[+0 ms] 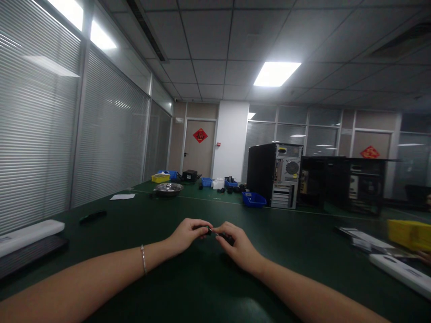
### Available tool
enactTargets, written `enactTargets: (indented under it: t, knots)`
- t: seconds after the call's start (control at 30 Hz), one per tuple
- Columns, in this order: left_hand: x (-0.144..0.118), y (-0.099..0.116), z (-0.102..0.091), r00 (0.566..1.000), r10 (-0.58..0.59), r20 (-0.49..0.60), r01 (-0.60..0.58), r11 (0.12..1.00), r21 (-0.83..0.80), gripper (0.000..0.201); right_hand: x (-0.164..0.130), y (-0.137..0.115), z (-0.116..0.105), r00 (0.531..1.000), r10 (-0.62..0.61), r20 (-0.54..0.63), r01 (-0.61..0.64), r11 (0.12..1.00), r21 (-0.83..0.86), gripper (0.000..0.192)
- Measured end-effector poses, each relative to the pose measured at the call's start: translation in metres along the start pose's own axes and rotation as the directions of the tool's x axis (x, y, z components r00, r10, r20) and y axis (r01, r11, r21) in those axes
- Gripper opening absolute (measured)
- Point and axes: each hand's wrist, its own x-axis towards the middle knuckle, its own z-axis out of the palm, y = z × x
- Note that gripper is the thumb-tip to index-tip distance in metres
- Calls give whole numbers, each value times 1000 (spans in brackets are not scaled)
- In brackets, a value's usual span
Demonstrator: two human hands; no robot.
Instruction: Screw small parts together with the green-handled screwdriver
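Observation:
My left hand (187,234) and my right hand (235,246) meet just above the dark green table (202,278), near its middle. Both pinch a small black part (211,231) between their fingertips. A second dark piece shows under the right hand's fingers, too small to make out. A thin bracelet (143,259) circles my left wrist.
A black computer case (274,174) with its rear panel showing stands at the back, with more dark cases (340,183) to its right. Blue bins (253,199), a yellow bin (160,178) and a metal bowl (168,189) sit far off. White boxes (30,233) lie left; a yellow bin (409,234) right.

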Motion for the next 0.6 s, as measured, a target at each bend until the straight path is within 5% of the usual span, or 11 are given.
enactTargets:
  t: [0.13, 0.37, 0.6]
  knots:
    - [3, -3, -2, 997, -26, 66, 22, 998, 53, 31, 0, 6, -2, 999, 26, -47, -24, 999, 33, 24]
    - [7, -1, 9, 916, 97, 389, -243, 906, 347, 29, -3, 26, -3, 995, 48, -84, -45, 998, 41, 22]
    - [10, 8, 20, 922, 61, 383, -214, 903, 373, 35, -5, 34, -9, 994, 74, -78, -70, 996, 47, 21]
